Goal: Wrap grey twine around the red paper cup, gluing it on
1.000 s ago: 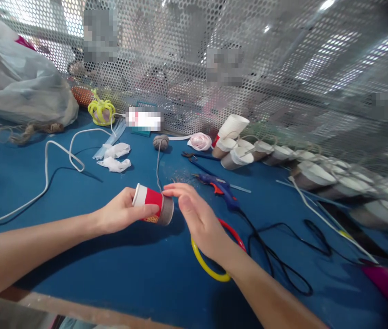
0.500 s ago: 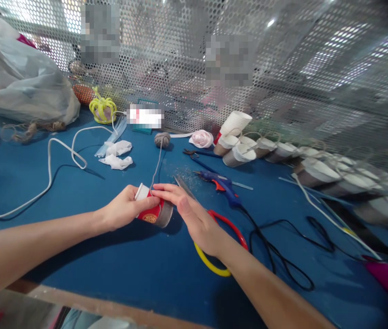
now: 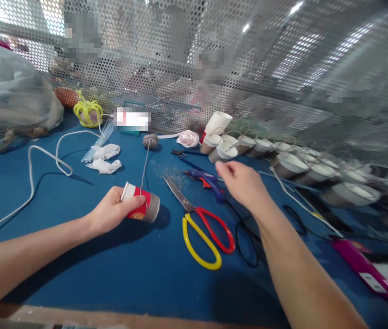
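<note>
My left hand [image 3: 109, 210] is closed around a red and white paper cup [image 3: 130, 191], tipped on its side above the blue table. Grey yarn covers the cup's base end, and a strand runs from it to a small ball of grey yarn [image 3: 150, 141] further back. My right hand [image 3: 247, 185] hovers beside the blue glue gun [image 3: 202, 175], its fingers curled and closed; what they hold, if anything, is hidden. Between my hands lie large scissors [image 3: 187, 206] with one red and one yellow handle, blades slightly apart.
Several yarn-wrapped cups [image 3: 223, 151] line the right side below a perforated metal screen [image 3: 166, 55]. Blue-handled pliers [image 3: 180, 153], a pink ribbon roll [image 3: 188, 138] and white scraps [image 3: 103, 166] lie behind. A black cord [image 3: 245, 256], white cable [image 3: 31, 183] and magenta power strip [image 3: 361, 265] are around.
My right hand has left the cup and moved right, over toward the glue gun, its fingers curling. The scissors are now uncovered. My left hand still holds the cup; the view has turned right.
</note>
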A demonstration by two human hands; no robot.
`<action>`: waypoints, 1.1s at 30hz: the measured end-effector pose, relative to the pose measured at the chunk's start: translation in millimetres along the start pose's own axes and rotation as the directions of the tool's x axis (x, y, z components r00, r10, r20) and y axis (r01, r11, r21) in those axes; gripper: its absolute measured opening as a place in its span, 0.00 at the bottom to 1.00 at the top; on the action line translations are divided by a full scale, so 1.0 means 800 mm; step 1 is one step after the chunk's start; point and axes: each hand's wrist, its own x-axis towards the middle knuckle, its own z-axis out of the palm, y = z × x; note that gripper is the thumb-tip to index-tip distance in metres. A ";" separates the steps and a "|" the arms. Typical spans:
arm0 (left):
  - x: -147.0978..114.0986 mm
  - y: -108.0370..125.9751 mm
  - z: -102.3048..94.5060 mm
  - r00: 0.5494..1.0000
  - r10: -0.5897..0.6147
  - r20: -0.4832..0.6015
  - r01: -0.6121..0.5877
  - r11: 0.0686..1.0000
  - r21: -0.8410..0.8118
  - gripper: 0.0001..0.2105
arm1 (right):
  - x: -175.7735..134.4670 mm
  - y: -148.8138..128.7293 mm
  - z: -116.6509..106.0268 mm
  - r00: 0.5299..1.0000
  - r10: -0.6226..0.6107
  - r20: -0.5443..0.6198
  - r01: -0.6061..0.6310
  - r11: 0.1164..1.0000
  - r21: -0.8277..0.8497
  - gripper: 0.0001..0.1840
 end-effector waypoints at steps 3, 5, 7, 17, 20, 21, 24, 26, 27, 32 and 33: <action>0.001 -0.001 -0.003 0.999 0.046 0.000 -0.046 0.997 0.059 0.13 | 0.010 0.029 0.009 0.985 0.107 0.133 -0.092 0.989 -0.113 0.10; 0.002 -0.002 -0.003 0.999 0.050 0.007 -0.050 0.995 0.082 0.13 | 0.011 0.039 0.023 0.973 0.144 0.183 -0.121 0.984 -0.133 0.11; 0.003 -0.004 -0.003 0.998 0.053 0.018 -0.054 0.993 0.103 0.14 | 0.012 0.043 0.033 0.968 0.163 0.189 -0.142 0.983 -0.120 0.13; 0.007 -0.006 -0.006 0.988 0.144 0.050 -0.151 0.966 0.208 0.14 | -0.049 -0.010 -0.004 0.936 0.007 0.352 -0.149 0.913 0.379 0.14; 0.009 -0.010 -0.007 0.987 0.146 0.071 -0.159 0.956 0.245 0.14 | -0.074 -0.028 -0.007 0.872 -0.098 0.480 -0.137 0.892 0.431 0.15; 0.010 -0.011 -0.007 0.987 0.141 0.073 -0.155 0.953 0.259 0.15 | -0.080 -0.033 -0.006 0.851 -0.127 0.510 -0.131 0.889 0.439 0.14; 0.012 -0.012 -0.008 0.990 0.120 0.072 -0.136 0.947 0.290 0.15 | -0.092 -0.042 -0.001 0.829 -0.155 0.537 -0.120 0.889 0.442 0.14; 0.013 -0.010 -0.007 0.992 0.108 0.067 -0.124 0.947 0.295 0.15 | -0.097 -0.046 0.001 0.846 -0.145 0.513 -0.086 0.912 0.401 0.12; 0.014 -0.009 -0.007 0.993 0.104 0.063 -0.118 0.948 0.296 0.15 | -0.099 -0.047 0.002 0.858 -0.145 0.493 -0.059 0.925 0.374 0.12; 0.017 -0.007 -0.008 0.995 0.088 0.051 -0.099 0.949 0.298 0.15 | -0.101 -0.049 0.006 0.885 -0.231 0.405 0.112 0.948 0.297 0.10; 0.017 -0.007 -0.008 0.995 0.089 0.047 -0.099 0.948 0.302 0.15 | -0.101 -0.049 0.007 0.884 -0.249 0.396 0.134 0.946 0.295 0.10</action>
